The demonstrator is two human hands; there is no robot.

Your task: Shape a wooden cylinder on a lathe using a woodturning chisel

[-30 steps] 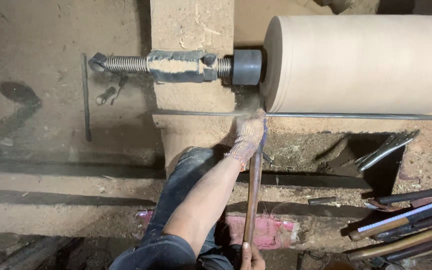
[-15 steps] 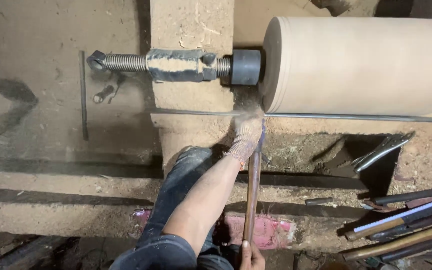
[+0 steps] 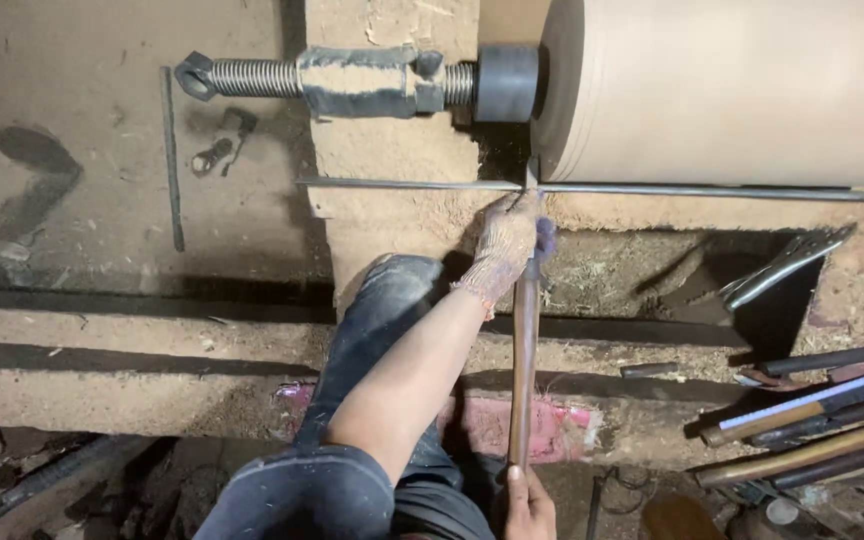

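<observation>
- The wooden cylinder (image 3: 732,90) was mounted at the upper right of the frame, with the threaded screw (image 3: 352,80) to its left.
- The rest bar (image 3: 652,188) was laid just below both.
- Spare tools (image 3: 812,420) were stacked at the lower right.

Rest bar (image 3: 652,188) runs across in front of the wood cylinder (image 3: 732,90), gap between them narrow. Left hand (image 3: 500,245) and chisel (image 3: 524,350) fill the spot at the cylinder's end. Left of the screw shaft (image 3: 252,77): open floor (image 3: 62,120). Lower right blocked by stacked tools (image 3: 812,410).
</observation>
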